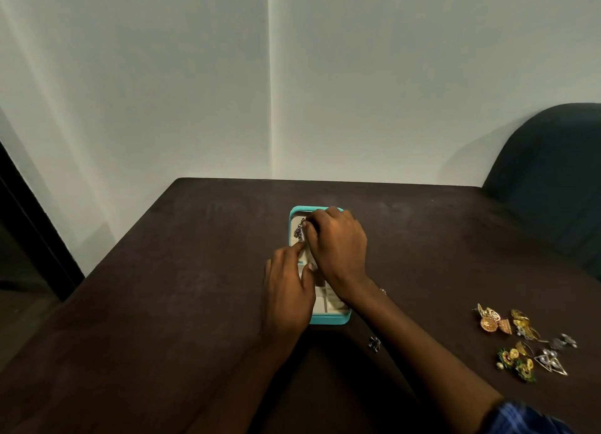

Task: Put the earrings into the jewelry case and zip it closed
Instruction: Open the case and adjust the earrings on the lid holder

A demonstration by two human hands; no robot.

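A teal jewelry case (330, 319) lies open flat in the middle of the dark table, its cream lining showing. My right hand (336, 241) reaches over the case's far half and pinches a dark dangling earring (299, 232) at its top, against the lining. My left hand (286, 290) rests on the case's left side, fingers pressing on the lining. Several gold, silver and green earrings (520, 342) lie in a loose pile at the right. One small dark earring (374, 343) lies alone near my right forearm.
The dark brown table (162, 287) ends at a white wall at the back. A dark chair back (553, 180) stands beyond the table's far right corner. A dark doorway edge runs along the left.
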